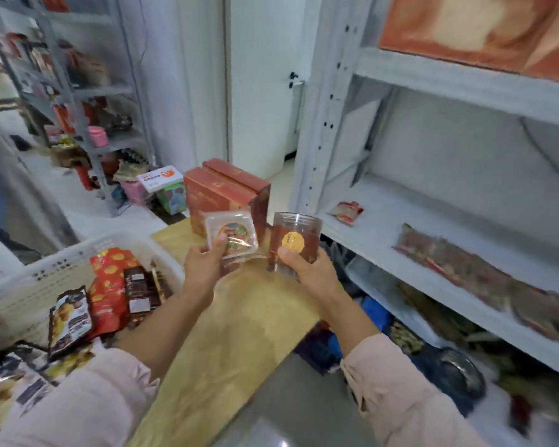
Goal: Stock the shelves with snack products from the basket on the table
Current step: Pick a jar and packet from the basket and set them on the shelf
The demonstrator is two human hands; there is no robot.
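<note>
1. Centrally, the left hand (203,265) grasps a square clear plastic pack (232,234). The thumb lies on its front, and a round multicoloured label shows through the wrapping.
2. Just right of it, the right hand (307,269) is wrapped round a clear cylindrical jar (295,241). The jar is upright and filled with brown contents. It carries a yellow scalloped sticker, with the thumb pressed just below it.
3. Both items are held in the air above the far end of the wooden table (239,333), close together. Whether they touch cannot be told.
4. At lower left, a white perforated basket (39,279) sits on the table. It holds red pouches (110,285), dark chocolate-coloured packs (139,291) and printed bags.
5. Behind the hands, red boxes (223,195) stand at the table's far edge.
6. At right, a grey metal shelf (433,214) carries a small red-and-white packet (346,212) near its left end. A row of long brown packets (465,266) lies along its front edge, blurred.
</note>
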